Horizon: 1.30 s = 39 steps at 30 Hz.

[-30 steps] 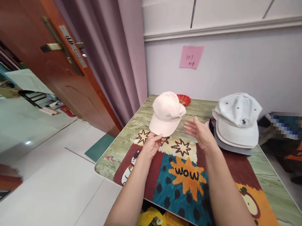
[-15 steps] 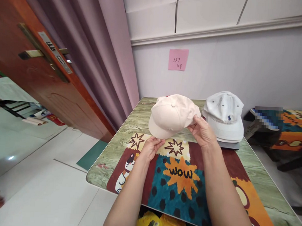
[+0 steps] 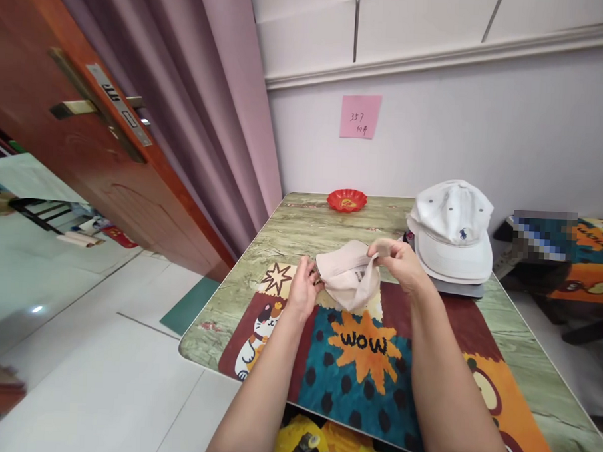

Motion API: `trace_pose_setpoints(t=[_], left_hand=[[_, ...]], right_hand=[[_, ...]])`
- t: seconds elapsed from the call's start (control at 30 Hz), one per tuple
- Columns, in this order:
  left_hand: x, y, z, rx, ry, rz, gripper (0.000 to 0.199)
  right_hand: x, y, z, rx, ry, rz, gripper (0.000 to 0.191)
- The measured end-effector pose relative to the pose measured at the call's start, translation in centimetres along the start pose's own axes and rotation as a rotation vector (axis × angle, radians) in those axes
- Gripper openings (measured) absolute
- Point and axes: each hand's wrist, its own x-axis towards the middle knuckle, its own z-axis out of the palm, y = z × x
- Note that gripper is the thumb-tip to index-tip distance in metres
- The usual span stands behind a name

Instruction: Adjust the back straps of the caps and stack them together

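A cream baseball cap point(image 3: 346, 284) is held low over the patterned mat point(image 3: 317, 380), tipped so that its inside and opening face up. My left hand point(image 3: 303, 289) grips the cap at its left end, by the brim. On the opposite side, my right hand point(image 3: 402, 262) pinches the edge of the cap, thumb and fingers together. To the right of it, a white cap point(image 3: 454, 226) with a small dark blue logo rests on a stack of other caps, mostly hidden beneath it.
A red scalloped dish point(image 3: 347, 201) lies near the table's back edge. The wood-patterned table point(image 3: 204, 342) meets the wall, where a pink note point(image 3: 360, 116) is stuck. A wooden door point(image 3: 147, 206) and purple curtain point(image 3: 228, 83) stand left. Yellow items point(image 3: 299, 436) show below the front edge.
The cream cap has been turned over and lowered towards the mat, crown down now. The red dish behind it has come into full view. Both hands still hold the cap.
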Motion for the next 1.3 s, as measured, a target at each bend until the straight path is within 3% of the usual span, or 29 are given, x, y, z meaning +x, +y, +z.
trace_pose_setpoints(t=[0.1,0.17,0.27,0.37,0.53,0.67,0.8,0.9,1.0,1.13,1.3], left_hand=[[-0.5,0.5,0.0,0.441,-0.048,0.304,0.052],[-1.1,1.2,0.6,0.784,-0.167,0.481,0.047],[-2.2,1.9,1.9,1.12,-0.36,0.528,0.03],[-3.0,2.3,2.9,1.238,-0.415,0.526,0.012],[-3.8,3.7,2.9,1.166,-0.295,0.633,0.006],[-4.4,5.4,2.4,1.076,-0.124,0.721,0.011],[-4.6,6.0,2.1,0.798,-0.146,0.547,0.008],[-4.6,5.8,2.2,0.51,-0.192,0.393,0.017],[-4.7,5.6,2.4,0.408,-0.164,0.329,0.02],[-4.8,5.5,2.5,0.381,-0.146,0.282,0.021],[-4.7,5.2,2.6,0.381,-0.162,0.319,0.021]], right_hand=[[-0.3,-0.4,0.4,-0.028,-0.058,0.091,0.011],[-0.6,-0.9,0.5,-0.051,-0.119,0.113,0.013],[-1.0,-2.0,0.2,-0.194,-0.238,0.015,0.019],[-1.5,-3.2,0.2,-0.362,-0.332,-0.09,0.021],[-2.3,-4.9,1.1,-0.369,-0.376,-0.18,0.018],[-2.9,-5.9,1.4,-0.305,-0.23,-0.227,0.031],[-3.0,-6.2,1.3,-0.16,-0.068,-0.188,0.043],[-2.7,-5.8,1.6,-0.039,-0.031,-0.164,0.04],[-2.5,-5.3,2.3,-0.012,-0.014,-0.129,0.035],[-2.5,-5.0,3.1,-0.133,-0.005,-0.084,0.03],[-2.7,-5.1,3.4,-0.421,-0.178,-0.024,0.031]])
